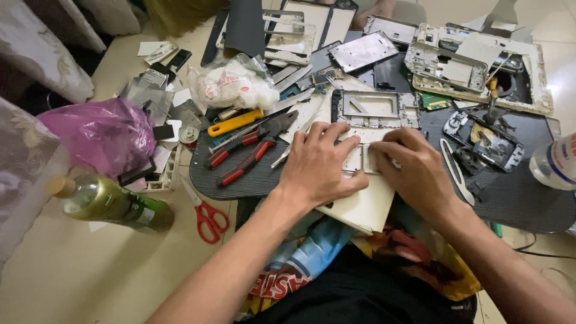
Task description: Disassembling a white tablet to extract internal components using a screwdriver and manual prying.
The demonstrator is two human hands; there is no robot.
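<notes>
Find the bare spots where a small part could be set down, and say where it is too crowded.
Free: the floor below the green bottle and red scissors, and the dark mat right of the right hand, below the opened phone. Crowded: pliers, frames and parts above the left hand.

A single head-worn camera looked steeply down from above the person's lap, close over both forearms. It faced forward across the dark worktop [516, 198], which filled the middle and right of the view, with the pale floor [90, 276] showing along the left and bottom edges.
</notes>
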